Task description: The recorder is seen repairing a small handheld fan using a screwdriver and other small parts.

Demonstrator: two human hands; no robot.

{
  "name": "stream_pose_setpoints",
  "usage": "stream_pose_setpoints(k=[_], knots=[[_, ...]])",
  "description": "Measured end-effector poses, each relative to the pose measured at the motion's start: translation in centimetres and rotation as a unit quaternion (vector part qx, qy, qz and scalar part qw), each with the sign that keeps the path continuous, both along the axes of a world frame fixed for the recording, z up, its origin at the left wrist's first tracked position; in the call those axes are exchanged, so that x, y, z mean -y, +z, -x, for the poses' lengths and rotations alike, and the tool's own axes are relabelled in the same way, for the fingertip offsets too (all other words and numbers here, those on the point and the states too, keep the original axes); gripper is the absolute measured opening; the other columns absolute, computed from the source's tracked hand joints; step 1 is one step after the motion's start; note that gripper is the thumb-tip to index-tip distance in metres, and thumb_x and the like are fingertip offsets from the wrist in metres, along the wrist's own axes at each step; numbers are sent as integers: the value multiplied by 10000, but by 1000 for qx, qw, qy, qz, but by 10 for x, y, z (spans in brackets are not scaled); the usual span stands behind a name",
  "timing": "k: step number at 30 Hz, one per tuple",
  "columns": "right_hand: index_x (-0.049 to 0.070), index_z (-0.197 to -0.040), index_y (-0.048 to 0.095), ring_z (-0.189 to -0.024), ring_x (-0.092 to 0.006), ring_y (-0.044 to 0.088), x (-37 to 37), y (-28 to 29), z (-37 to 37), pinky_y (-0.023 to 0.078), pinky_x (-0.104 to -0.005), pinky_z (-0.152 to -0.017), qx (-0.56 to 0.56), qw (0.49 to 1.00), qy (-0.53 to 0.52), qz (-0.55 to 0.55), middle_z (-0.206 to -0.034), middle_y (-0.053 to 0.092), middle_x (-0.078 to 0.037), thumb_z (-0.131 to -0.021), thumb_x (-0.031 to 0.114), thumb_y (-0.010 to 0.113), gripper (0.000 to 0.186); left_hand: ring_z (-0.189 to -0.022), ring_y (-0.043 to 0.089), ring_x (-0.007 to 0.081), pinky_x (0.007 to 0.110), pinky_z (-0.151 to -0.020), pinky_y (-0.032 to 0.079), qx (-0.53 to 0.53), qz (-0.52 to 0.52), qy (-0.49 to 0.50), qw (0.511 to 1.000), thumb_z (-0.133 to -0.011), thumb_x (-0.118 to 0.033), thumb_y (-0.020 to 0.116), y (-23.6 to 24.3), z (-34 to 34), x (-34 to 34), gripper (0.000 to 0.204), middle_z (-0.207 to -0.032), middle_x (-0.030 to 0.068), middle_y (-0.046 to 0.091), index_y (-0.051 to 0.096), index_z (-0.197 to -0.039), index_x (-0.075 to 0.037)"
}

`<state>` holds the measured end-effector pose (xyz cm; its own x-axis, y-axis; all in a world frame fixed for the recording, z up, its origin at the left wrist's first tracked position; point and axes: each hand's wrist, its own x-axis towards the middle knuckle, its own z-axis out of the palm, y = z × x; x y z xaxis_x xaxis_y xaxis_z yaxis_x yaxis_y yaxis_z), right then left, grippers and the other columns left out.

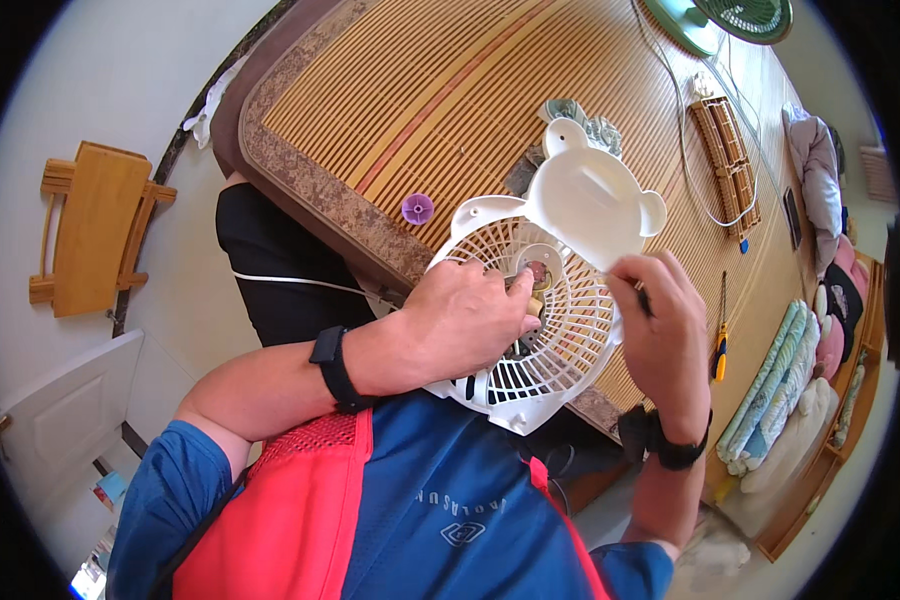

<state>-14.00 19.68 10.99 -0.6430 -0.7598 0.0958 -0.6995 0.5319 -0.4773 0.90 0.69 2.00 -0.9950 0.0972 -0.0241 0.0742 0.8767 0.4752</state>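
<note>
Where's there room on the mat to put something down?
The mat looks bare between its red stripe and brown border, and between the cloth and green fan. It's crowded around the left hand and right hand, by the grille and cover, and where the cord loops beside the wooden rack.

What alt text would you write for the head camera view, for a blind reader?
The person's left hand is at the middle of a white slotted grille; the right hand is beside a white two-eared cover. A purple disc and a screwdriver lie nearby.
</note>
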Motion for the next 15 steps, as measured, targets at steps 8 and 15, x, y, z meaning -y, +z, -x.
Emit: stream_pose_setpoints(k=[8, 15], knots=[[62, -1066, 771, -958, -412, 755, 46, -42, 14, 613, -529, -867, 6, 974, 140, -177, -1013, 735, -151, -1062, 133, 719, 87, -772, 827, 369, 497, -675, 650, 26, -32, 3, 999, -1113, -435, 714, -10, 2, -5, 581, -833, 176, 808, 727, -1427, 54], [19, -1054, 829, -1029, -458, 768, 67, -42, 5, 602, -569, -915, 74, 967, 91, -226, -1037, 788, -240, -1034, 164, 728, 177, -759, 832, 362, 495, -657, 651, 9, -23, -16, 1000, -1101, -383, 706, -12, 1, -2, 486, -824, 177, 811, 768, -1260, 73]])
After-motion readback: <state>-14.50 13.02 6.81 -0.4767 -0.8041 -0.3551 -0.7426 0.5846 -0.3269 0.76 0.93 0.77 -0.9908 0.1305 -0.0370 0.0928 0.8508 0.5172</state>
